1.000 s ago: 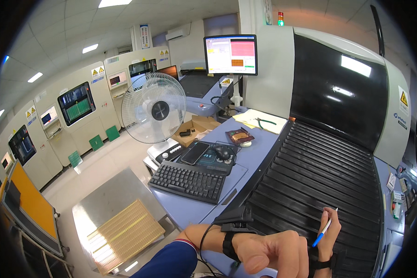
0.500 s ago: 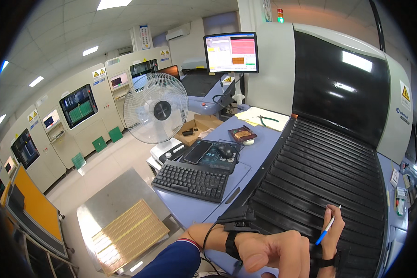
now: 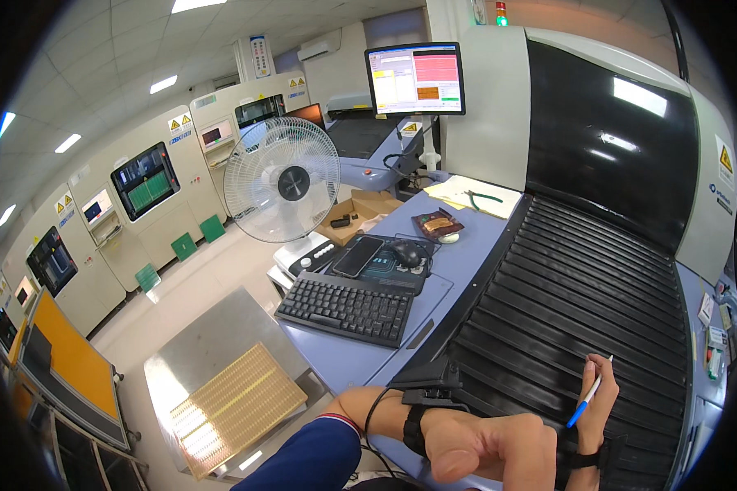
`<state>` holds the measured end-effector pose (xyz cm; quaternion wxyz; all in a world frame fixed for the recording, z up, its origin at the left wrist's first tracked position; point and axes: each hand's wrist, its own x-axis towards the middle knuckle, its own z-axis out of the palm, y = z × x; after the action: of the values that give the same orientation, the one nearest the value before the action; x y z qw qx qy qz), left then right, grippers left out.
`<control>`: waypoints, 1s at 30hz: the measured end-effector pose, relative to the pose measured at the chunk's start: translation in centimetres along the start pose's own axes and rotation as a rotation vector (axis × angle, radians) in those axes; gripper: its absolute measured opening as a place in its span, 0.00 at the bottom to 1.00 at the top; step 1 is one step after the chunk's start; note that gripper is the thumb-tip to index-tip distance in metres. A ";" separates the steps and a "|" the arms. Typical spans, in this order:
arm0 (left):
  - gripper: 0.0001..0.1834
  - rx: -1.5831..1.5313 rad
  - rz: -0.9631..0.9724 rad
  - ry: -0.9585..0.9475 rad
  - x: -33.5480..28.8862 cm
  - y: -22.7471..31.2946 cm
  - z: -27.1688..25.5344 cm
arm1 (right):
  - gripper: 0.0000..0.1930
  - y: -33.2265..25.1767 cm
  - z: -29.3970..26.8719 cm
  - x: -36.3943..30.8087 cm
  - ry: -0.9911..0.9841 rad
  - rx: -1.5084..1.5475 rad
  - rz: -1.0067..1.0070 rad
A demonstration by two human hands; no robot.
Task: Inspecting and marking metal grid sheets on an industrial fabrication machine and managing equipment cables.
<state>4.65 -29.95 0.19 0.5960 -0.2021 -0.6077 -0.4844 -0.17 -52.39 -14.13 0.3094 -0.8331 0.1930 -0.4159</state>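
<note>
View dipped slightly; left grip curled, right grip upright around pen.

Illumination is bright and largely even, supplied by rectangular ceiling lights. Hard white reflections register on the glossy black cover; strong glare washes out part of the steel bench and gold panel. The ribbed black bed reads darkest. The right hand and pen show no marked blur. Fisheye distortion bends straight edges; corners fall to black.
</note>
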 end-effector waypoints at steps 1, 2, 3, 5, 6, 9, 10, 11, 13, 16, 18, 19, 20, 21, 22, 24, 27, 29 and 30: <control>0.39 0.015 0.025 0.012 -0.1 -0.2 0.1 | 0.11 0.0 0.0 0.0 -0.003 0.014 0.014; 0.39 0.030 0.050 0.023 -0.2 -0.3 0.1 | 0.11 0.0 0.0 -0.1 -0.003 0.013 0.013; 0.39 0.030 0.050 0.023 -0.2 -0.4 0.0 | 0.11 0.0 0.0 -0.1 -0.008 0.000 0.009; 0.40 0.048 0.042 0.032 -0.4 -0.2 -0.5 | 0.11 -0.2 -0.2 -0.2 -0.013 -0.015 0.003; 0.40 0.051 0.041 0.030 -0.8 0.4 -0.6 | 0.11 -0.6 -0.3 -0.2 -0.024 -0.024 0.013; 0.40 0.187 -0.238 0.091 -1.2 1.1 -0.4 | 0.11 -0.4 -0.2 -0.1 -0.020 -0.025 -0.002; 0.40 0.132 -0.066 0.126 -0.5 -0.1 0.4 | 0.11 -0.1 -0.2 -0.3 -0.003 -0.018 -0.022; 0.40 0.077 0.106 0.163 -0.1 -0.7 0.8 | 0.11 0.1 -0.1 -0.4 -0.003 -0.025 -0.014; 0.41 0.057 0.010 0.148 -0.5 -0.1 0.8 | 0.11 0.0 0.0 -0.2 0.028 -0.005 -0.049; 0.41 -0.024 -0.052 0.159 -0.5 0.2 1.1 | 0.11 -0.5 -0.2 0.0 -0.026 -0.008 0.019; 0.41 -0.085 -0.022 0.191 -0.2 0.1 1.0 | 0.11 -1.4 -0.3 0.1 -0.052 -0.011 0.065; 0.40 -0.088 0.074 0.103 0.1 -0.1 0.7 | 0.12 -1.7 -0.3 0.1 -0.078 -0.010 0.108; 0.40 -0.089 0.169 0.015 0.3 -0.3 0.6 | 0.12 -1.5 -0.2 0.1 -0.079 -0.009 0.110; 0.39 -0.037 0.198 0.088 0.5 -0.4 1.3 | 0.12 -1.1 0.1 0.1 -0.034 -0.009 0.055; 0.39 -0.032 0.197 0.091 0.4 -0.4 1.1 | 0.12 -0.8 0.2 0.1 0.012 -0.009 0.001; 0.37 -0.005 0.083 -0.011 0.4 -0.4 -0.1 | 0.11 0.0 0.1 -0.1 0.018 0.042 -0.010; 0.38 0.064 0.081 -0.006 0.3 -0.5 -0.6 | 0.11 0.1 0.0 -0.2 0.016 0.015 -0.032; 0.38 0.079 0.021 -0.010 -0.3 -0.1 -1.0 | 0.11 -0.4 0.1 -0.2 0.007 0.007 -0.020; 0.38 0.111 -0.003 0.000 -0.5 0.1 -1.2 | 0.11 -0.4 0.0 -0.3 -0.012 -0.008 0.000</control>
<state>5.43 -30.73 -0.42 0.6056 -0.1678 -0.6339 -0.4508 -0.35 -51.91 -14.00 0.3070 -0.8368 0.1929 -0.4103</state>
